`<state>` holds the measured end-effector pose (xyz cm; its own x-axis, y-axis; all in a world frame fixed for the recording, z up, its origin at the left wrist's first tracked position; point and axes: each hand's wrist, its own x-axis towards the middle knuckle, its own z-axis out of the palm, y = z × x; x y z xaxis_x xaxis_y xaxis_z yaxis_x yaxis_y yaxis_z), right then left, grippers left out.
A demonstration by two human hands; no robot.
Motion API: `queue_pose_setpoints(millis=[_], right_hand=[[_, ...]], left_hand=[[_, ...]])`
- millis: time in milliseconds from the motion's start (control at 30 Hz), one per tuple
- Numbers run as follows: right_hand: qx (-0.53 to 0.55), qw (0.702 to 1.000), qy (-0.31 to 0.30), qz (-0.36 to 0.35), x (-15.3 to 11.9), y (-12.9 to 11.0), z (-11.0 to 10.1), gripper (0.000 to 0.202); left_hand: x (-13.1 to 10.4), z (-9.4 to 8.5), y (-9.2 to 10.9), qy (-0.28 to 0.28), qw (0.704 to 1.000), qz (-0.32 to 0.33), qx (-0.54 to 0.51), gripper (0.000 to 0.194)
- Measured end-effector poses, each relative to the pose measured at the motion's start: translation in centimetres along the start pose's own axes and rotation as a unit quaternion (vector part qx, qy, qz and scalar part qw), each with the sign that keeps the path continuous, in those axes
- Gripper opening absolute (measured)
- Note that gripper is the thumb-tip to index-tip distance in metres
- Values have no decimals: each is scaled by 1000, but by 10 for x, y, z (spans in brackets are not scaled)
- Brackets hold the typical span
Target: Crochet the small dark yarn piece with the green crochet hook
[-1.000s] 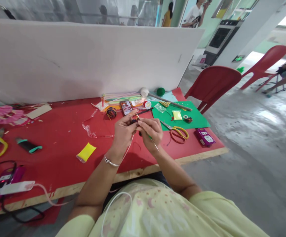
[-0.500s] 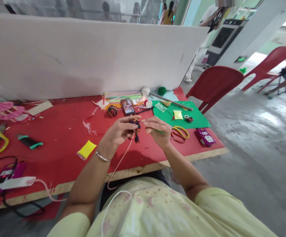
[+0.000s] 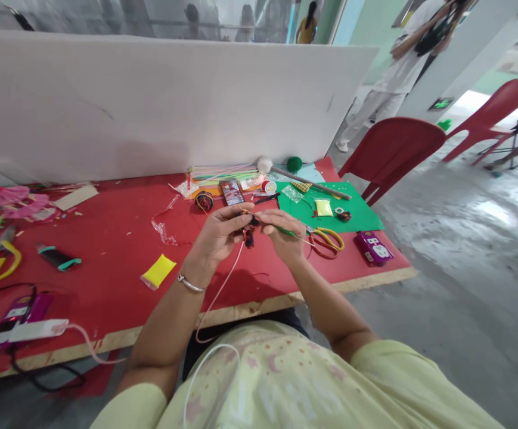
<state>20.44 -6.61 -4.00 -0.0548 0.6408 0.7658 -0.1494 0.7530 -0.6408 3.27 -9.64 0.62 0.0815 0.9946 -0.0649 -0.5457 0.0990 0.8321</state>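
Observation:
Dark multicoloured crochet work (image 3: 250,238) hangs from the fingers of my left hand (image 3: 216,232), which is closed on it above the red table. My right hand (image 3: 285,241) grips a thin crochet hook with a green handle (image 3: 284,230); its tip meets the work and is hidden by fingers. Beyond my left hand lies a ball of dark variegated yarn (image 3: 204,202), with a phone (image 3: 232,192) beside it. A pale pink cord (image 3: 223,289) runs down below my left hand toward my lap.
Right of my hands are scissors (image 3: 328,241), a green sheet (image 3: 361,217) with small packets and a purple box (image 3: 374,248). A yellow packet (image 3: 158,271), a cutter (image 3: 58,258) and a power bank with cables (image 3: 30,330) lie left. A white board (image 3: 151,107) stands behind.
My hands have come together, and the hook has moved left into the crochet work. A person in white at the back right has moved to the right.

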Motion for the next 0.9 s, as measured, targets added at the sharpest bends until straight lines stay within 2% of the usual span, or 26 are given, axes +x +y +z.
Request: queue_pose_setpoints(millis=[133,200,300,433,500,700,900], right_hand=[[-37,999,24,9,-4,2,2,27],[-49,999,17,7,-2,2,1,30],[-65,997,-21,-32,4,0,-4,30],[-78,989,-76,-101,16,-4,-18,21],[-69,983,-115,-123,24,-5,-26,24],[-109,966,-197,-126,43,-10,-46,20],[-92,961,-221,-140,50,-19,-51,26]], left_hand=[[3,1,-3,-9,1000,-19,-12,37],[3,1,-2,-13,999,-39,-13,37],[2,2,0,-9,999,-51,-12,37],[1,3,5,2,999,-53,-6,41],[1,3,7,6,999,-51,10,41],[-1,8,15,30,997,-28,70,38],[-1,8,18,38,993,-22,106,34]])
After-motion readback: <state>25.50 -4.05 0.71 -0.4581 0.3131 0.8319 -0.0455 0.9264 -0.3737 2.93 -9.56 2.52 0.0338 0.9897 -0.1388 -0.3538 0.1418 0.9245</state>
